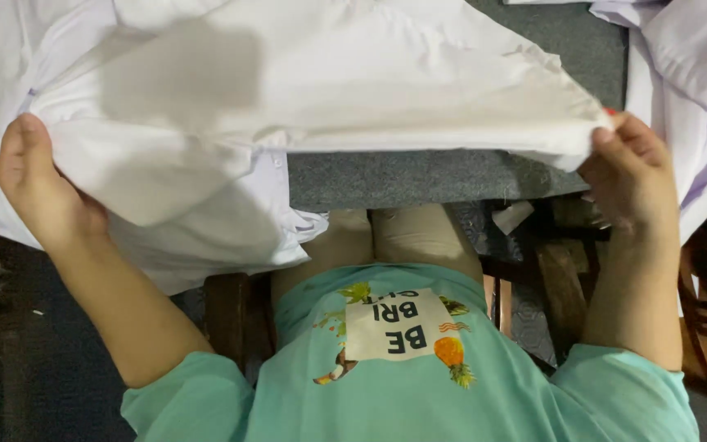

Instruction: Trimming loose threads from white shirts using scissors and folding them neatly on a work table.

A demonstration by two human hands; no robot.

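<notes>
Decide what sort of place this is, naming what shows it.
Probably a garment or laundry workroom: both hands, left hand and right hand, hold a white cloth over a grey padded table, with more pale garments piled alongside.

packages: 0 | screens: 0 | signs: 0 | labels: 1 printed patch [398,325] on the chest of the teal shirt [419,393], bottom centre | shape: white rectangle, dark lettering | around it: green leaves, orange fruit, brown bits
</notes>
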